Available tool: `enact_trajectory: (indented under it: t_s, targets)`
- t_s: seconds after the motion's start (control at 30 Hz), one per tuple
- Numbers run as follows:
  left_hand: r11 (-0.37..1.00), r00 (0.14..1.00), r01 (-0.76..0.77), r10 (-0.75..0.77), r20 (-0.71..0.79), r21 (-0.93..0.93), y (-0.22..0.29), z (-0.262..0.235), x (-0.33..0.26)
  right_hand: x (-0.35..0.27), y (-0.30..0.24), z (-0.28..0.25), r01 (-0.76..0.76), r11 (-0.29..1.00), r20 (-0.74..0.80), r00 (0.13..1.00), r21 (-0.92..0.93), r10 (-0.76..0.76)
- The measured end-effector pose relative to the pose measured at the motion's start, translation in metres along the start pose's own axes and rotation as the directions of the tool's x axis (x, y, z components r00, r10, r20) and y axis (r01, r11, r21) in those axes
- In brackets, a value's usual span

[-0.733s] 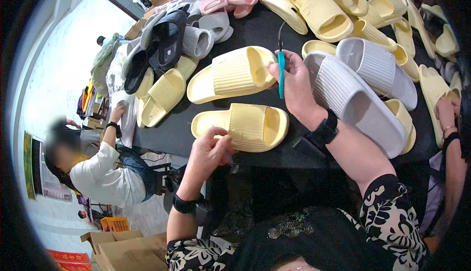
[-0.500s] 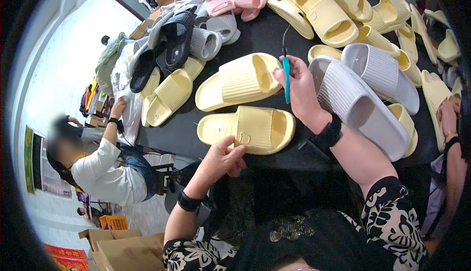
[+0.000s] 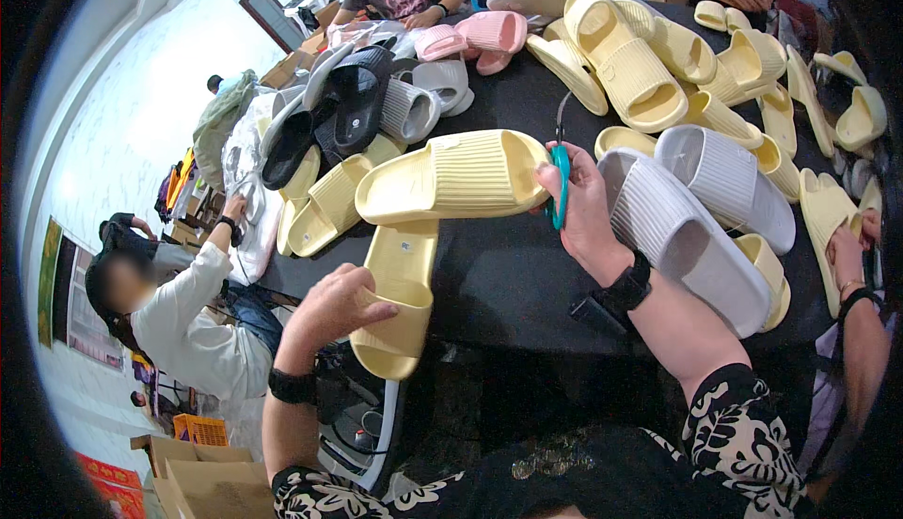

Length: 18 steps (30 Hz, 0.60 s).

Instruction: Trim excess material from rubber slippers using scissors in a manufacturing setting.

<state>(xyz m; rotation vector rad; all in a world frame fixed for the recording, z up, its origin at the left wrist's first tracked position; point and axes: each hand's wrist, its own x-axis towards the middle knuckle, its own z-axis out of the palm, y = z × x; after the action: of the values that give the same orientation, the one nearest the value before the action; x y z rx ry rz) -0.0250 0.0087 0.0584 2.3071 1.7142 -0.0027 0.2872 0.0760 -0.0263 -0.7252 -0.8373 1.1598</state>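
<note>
In my closed right hand [image 3: 593, 204] is a pair of teal-handled scissors [image 3: 562, 190], its dark blades pointing away from me. The thumb of that hand also presses on the strap end of a pale yellow ribbed slide slipper [image 3: 470, 176], which lies crosswise above the black table. My left hand [image 3: 329, 310] grips the strap of a second yellow slide slipper [image 3: 400, 260]. This one is turned lengthwise, its far end under the first slipper and its near end over the table edge.
Grey slippers [image 3: 691, 228] lie right of my right hand, with several yellow slippers [image 3: 649, 82] piled behind. Black slippers [image 3: 362, 96], grey ones and pink ones [image 3: 494, 35] are heaped at the far left. A person in white [image 3: 202, 331] sits at left; other people's hands work at right and across.
The near yellow slipper has swung from crosswise to lengthwise as my left hand moved left and took its strap. The other slipper shifted slightly nearer and left.
</note>
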Motion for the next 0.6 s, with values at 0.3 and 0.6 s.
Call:
enact_trajectory:
  t_s: [0.3, 0.6]
  targets:
    - [0.976, 0.986, -0.021, -0.017, 0.167, 0.219, -0.039, -0.04, 0.027, -0.001, 0.002, -0.003, 0.062, 0.997, 0.015, 0.998, -0.047, -0.061]
    - [0.988, 0.987, -0.14, 0.134, -0.092, -0.065, -0.068, -0.014, 0.042, 0.0, 0.003, 0.002, 0.181, 0.964, 0.074, 0.983, -0.194, -0.17]
